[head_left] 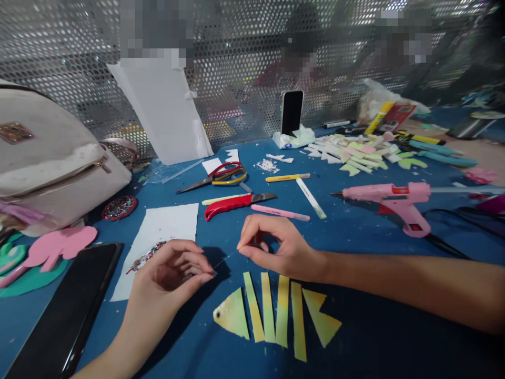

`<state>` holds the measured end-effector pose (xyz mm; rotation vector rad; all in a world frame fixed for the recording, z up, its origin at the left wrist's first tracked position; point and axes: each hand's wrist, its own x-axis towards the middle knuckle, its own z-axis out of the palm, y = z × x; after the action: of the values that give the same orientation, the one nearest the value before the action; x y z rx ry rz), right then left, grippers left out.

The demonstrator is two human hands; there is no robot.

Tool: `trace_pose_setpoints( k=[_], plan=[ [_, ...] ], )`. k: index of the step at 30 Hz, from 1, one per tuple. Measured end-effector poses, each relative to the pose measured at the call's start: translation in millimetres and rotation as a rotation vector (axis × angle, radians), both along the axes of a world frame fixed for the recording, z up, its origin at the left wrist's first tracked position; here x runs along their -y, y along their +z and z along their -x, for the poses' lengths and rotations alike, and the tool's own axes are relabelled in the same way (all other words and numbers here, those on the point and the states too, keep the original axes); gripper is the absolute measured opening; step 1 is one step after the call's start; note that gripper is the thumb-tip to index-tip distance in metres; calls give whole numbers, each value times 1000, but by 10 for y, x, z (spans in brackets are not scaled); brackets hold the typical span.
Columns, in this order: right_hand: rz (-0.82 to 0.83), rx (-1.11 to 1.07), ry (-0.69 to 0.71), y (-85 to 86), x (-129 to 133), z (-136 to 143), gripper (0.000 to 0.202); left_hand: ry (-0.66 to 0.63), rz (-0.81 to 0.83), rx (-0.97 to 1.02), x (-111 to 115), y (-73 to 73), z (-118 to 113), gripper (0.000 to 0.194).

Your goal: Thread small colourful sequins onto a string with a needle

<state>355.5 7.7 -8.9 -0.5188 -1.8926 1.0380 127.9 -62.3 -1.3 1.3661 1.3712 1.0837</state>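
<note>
Between my two hands a thin, clear thread (226,259) is stretched, its middle above the blue table. My left hand (177,276) pinches one end between thumb and fingers. The other end is pinched by my right hand (276,245), with its fingers curled. Just below lie the yellow-green pieces of a fish: a head piece (232,314) with a dark eye, several separate strips (268,308) side by side, and a notched tail piece (320,315). Partly behind my left hand is a white sheet (173,223) with a small pile of shiny beads (148,256).
A pink glue gun (389,197) lies right, its cord trailing. Scissors (216,176), a red-handled cutter (236,204) and several markers (282,212) lie ahead. Paper cut-outs (359,151) are heaped behind. At left are a black phone (63,316), a pink cut-out (63,245) and a pale backpack (51,158).
</note>
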Motion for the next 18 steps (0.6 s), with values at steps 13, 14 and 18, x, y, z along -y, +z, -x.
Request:
trace_pose_setpoints(
  k=[13, 14, 18],
  plan=[
    [-35, 53, 3, -3, 0, 0, 7, 55, -64, -85, -3, 38, 50, 20],
    [-41, 55, 5, -3, -1, 1, 7, 60, -65, -88, -1, 44, 53, 20],
    [-53, 68, 9, -12, -7, 4, 7, 88, -101, -72, 15, 57, 61, 21]
  ],
)
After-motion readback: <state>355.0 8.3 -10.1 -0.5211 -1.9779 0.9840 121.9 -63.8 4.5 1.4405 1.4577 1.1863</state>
